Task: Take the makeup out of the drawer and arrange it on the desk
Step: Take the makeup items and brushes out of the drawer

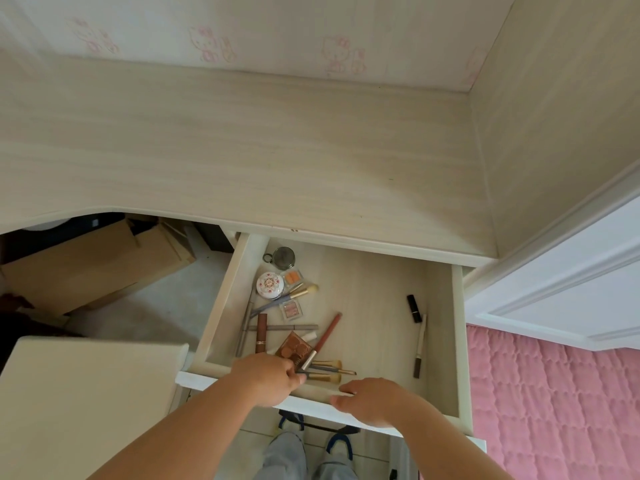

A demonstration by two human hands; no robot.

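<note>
Pinching the near end of the rose-stemmed pencil, whose long axis runs toward one o'clock, the left hand is nearer; the right hand rests loose-fingered on the drawer front.

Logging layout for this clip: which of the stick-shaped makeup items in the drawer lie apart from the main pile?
The black lipstick and the white pencil just below it. They lie alone on the drawer's right side; all other sticks cluster at the left.

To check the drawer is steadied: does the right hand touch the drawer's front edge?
Touching. In the head view, the right hand rests its fingers on the front edge of the drawer, with no gap between them.
</note>
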